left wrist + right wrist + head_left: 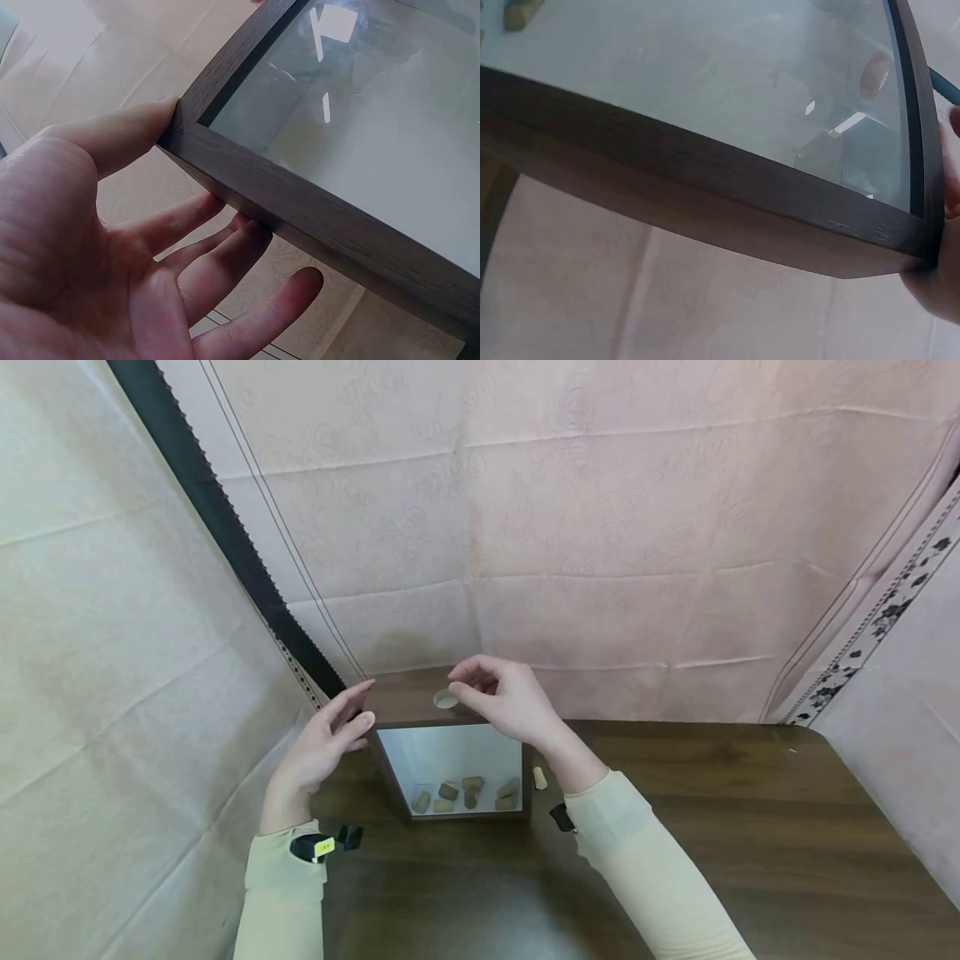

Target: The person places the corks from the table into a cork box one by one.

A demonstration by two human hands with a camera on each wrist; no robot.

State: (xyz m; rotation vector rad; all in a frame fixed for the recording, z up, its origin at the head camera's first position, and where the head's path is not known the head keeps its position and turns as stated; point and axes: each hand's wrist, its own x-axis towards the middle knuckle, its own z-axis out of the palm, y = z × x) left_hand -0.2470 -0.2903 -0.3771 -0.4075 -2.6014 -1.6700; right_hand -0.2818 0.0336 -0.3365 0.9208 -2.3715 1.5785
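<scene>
A brown-framed display box (527,768) with a clear front stands on the table, several corks (447,792) lying at its bottom. A round hole (445,699) is in its top. My left hand (318,752) is at the box's upper left corner; in the left wrist view, its thumb and fingertips touch the frame (300,202) and the fingers are fairly straight. Just right of the hole, my right hand (510,697) hovers over the top with fingers bent and thumb near the index finger. I cannot tell whether anything is between them.
One loose cork (539,778) is on the wooden table (697,843), just right of the box. Pale patterned cloth (600,527) hangs behind, and more cloth (112,693) hangs at the left. A dark strip (240,552) runs between them.
</scene>
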